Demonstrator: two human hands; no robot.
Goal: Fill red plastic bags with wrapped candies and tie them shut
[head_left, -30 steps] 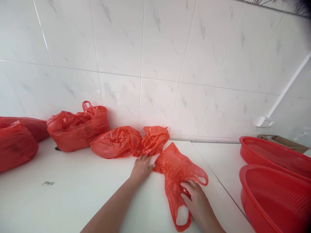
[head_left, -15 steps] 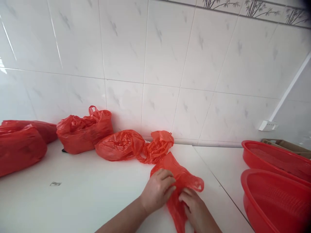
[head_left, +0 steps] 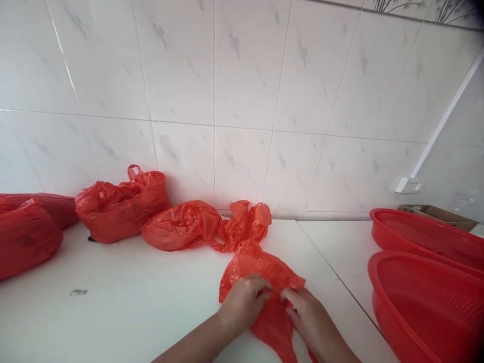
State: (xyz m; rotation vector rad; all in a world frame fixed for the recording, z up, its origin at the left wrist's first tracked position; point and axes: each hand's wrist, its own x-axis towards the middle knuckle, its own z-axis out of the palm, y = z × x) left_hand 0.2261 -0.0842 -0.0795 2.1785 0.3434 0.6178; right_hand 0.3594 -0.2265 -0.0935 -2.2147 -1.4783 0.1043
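Note:
A thin red plastic bag (head_left: 260, 262) lies partly spread on the white table, its lower end reaching toward me. My left hand (head_left: 247, 300) pinches the film near its middle, fingers curled. Just to the right, my right hand (head_left: 302, 307) grips the same bag with thumb and forefinger. Some of the bag is hidden behind both hands. Touching its far end is a crumpled red bag (head_left: 245, 227), and left of that lies a rounded red bag (head_left: 181, 227).
Fuller red bags (head_left: 121, 206) stand along the tiled wall at left. Two red plastic baskets (head_left: 389, 297) sit on the right, with a cardboard box (head_left: 442, 217) behind. A seam runs across the white table (head_left: 132, 307). A socket (head_left: 409, 185) is on the wall.
The bag under my hands has spread wider across its far part, and its loop handle at right no longer shows. My right hand has moved slightly up. The view has shifted a little.

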